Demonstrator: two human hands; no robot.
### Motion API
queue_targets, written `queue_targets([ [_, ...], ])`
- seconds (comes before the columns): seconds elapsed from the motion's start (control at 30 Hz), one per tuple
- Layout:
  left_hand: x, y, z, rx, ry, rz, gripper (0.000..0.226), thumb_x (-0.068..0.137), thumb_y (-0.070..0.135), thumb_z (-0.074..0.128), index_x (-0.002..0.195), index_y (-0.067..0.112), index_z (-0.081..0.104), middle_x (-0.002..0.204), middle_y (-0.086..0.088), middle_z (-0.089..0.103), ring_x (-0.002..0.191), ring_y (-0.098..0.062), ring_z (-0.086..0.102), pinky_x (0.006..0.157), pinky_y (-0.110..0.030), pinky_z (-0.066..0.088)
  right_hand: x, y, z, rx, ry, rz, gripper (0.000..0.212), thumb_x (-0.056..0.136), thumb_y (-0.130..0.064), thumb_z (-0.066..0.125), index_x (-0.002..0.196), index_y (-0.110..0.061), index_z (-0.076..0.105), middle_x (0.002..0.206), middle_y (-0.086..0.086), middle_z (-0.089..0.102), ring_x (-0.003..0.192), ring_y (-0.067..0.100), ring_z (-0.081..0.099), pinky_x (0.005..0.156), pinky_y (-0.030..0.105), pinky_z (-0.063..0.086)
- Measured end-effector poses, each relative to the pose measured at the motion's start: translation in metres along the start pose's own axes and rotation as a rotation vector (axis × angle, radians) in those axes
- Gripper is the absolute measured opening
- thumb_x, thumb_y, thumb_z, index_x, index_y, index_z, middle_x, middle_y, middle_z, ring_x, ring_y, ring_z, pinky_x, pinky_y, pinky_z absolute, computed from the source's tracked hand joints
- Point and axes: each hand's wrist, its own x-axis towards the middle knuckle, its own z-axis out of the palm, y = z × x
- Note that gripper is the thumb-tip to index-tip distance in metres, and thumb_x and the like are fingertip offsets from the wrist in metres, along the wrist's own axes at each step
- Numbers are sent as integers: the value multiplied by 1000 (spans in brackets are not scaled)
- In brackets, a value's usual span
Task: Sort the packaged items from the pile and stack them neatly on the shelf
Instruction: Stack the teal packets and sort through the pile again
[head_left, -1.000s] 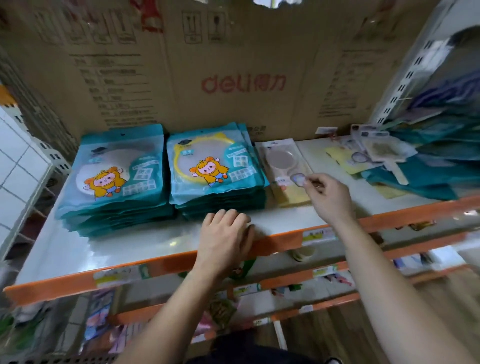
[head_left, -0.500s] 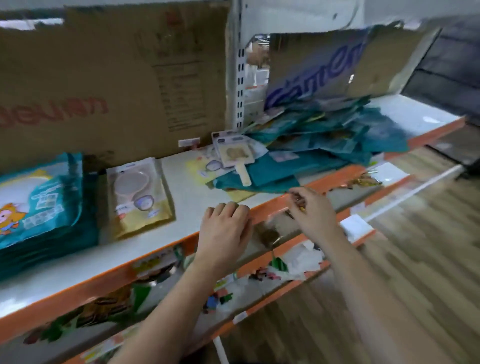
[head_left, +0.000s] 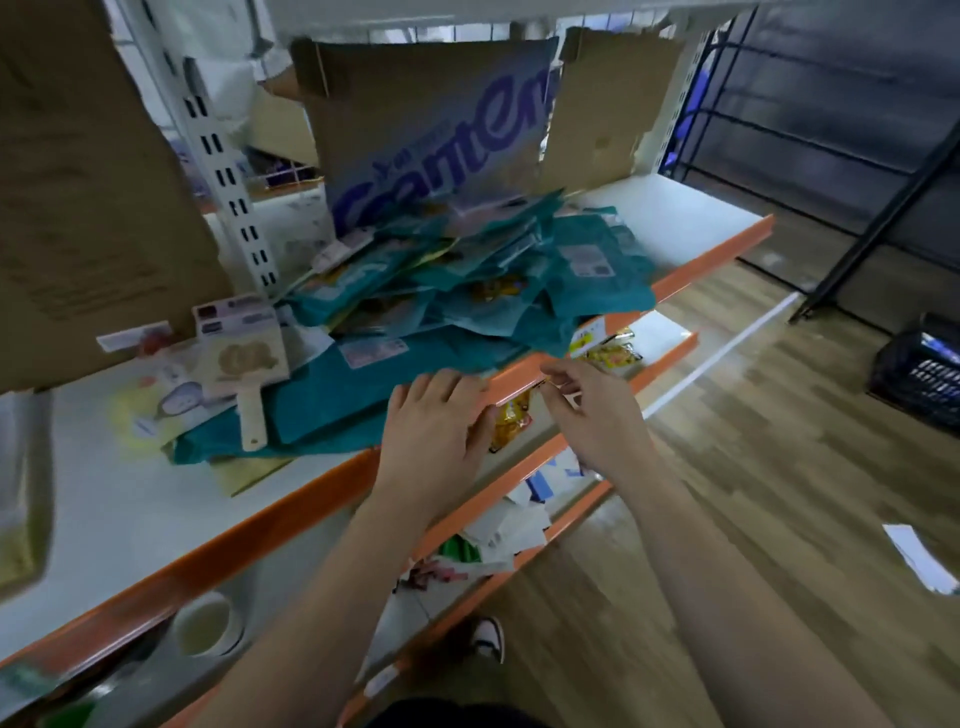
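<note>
Head view, nearest first: a shoe (head_left: 491, 636) stands on the wooden floor (head_left: 779, 467) below, and a pale roll of tape (head_left: 205, 623) sits on a lower level under the orange front edge (head_left: 260, 540) of the shelf (head_left: 130, 493); the left hand (head_left: 434, 431) lies palm down across that edge, its fingers close together and only slightly bent, their tips touching a flat teal package (head_left: 337, 400) without gripping it; the right hand (head_left: 592, 410) is just beside it to the right, at the same edge, its fingers bent toward the thumb, but blur hides whether they pinch anything, so I cannot tell; between and beneath the two hands yellow packets (head_left: 511, 421) show on the level below; left of the flat teal package a clear pack with a wooden paddle-shaped item (head_left: 249, 358) rests tilted on it; behind, the pile (head_left: 467, 291) of teal packages lies jumbled on the shelf, spreading to its front edge on the right; a white slotted upright (head_left: 228, 182) rises at the pile's left; a cardboard box with purple lettering (head_left: 431, 130) stands against the back of the pile, and a large brown carton (head_left: 88, 208) fills the left; a black crate (head_left: 919, 379) sits on the floor far right.
</note>
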Motion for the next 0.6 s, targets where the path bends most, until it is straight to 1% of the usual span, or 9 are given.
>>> queue_targets([
  [0.1, 48, 11, 24, -27, 77, 37, 29, 94, 36, 49, 106, 14, 64, 103, -6, 66, 92, -29, 61, 81, -42, 47, 37, 30, -14, -20, 12, 9, 26, 93, -17, 59, 118, -12, 66, 107, 5, 67, 94, 19, 62, 86, 35, 51],
  [0.13, 66, 15, 32, -32, 100, 47, 30, 94, 36, 49, 107, 14, 65, 104, -7, 67, 93, -30, 61, 81, -42, 47, 51, 40, -20, -29, 29, 7, 25, 92, -15, 60, 116, -11, 67, 106, 5, 66, 93, 21, 63, 86, 36, 51],
  [0.23, 116, 25, 52, -47, 156, 59, 30, 93, 35, 49, 106, 13, 66, 105, -7, 66, 93, -30, 60, 82, -41, 45, 90, 64, -38, -44, 60, 20, 24, 91, -13, 61, 114, -9, 68, 105, 5, 67, 92, 21, 64, 84, 28, 47],
  [0.33, 158, 32, 66, -35, 209, 90, 30, 92, 35, 50, 105, 14, 66, 104, -6, 65, 94, -30, 60, 82, -40, 44, 129, 88, -52, -73, 60, 51, 25, 92, -17, 61, 114, -11, 69, 106, 7, 68, 92, 22, 65, 83, 30, 48],
  [0.43, 192, 35, 78, -4, 189, 93, 30, 92, 35, 50, 106, 14, 67, 106, -7, 67, 98, -32, 61, 84, -42, 45, 164, 108, -60, -84, 56, 85, 26, 91, -19, 59, 115, -15, 69, 106, 7, 68, 93, 24, 64, 82, 33, 51],
  [0.5, 207, 38, 84, -2, 157, 81, 30, 93, 35, 50, 107, 14, 66, 107, -6, 66, 101, -31, 61, 85, -43, 46, 183, 121, -63, -92, 33, 115, 26, 92, -19, 57, 116, -15, 68, 106, 7, 67, 94, 25, 64, 82, 32, 49],
  [0.6, 222, 40, 93, -12, 146, 80, 27, 94, 33, 51, 106, 14, 65, 106, -6, 66, 100, -31, 61, 85, -42, 46, 208, 140, -64, -81, 4, 151, 28, 93, -19, 57, 118, -15, 66, 110, 7, 66, 96, 25, 63, 82, 30, 46],
])
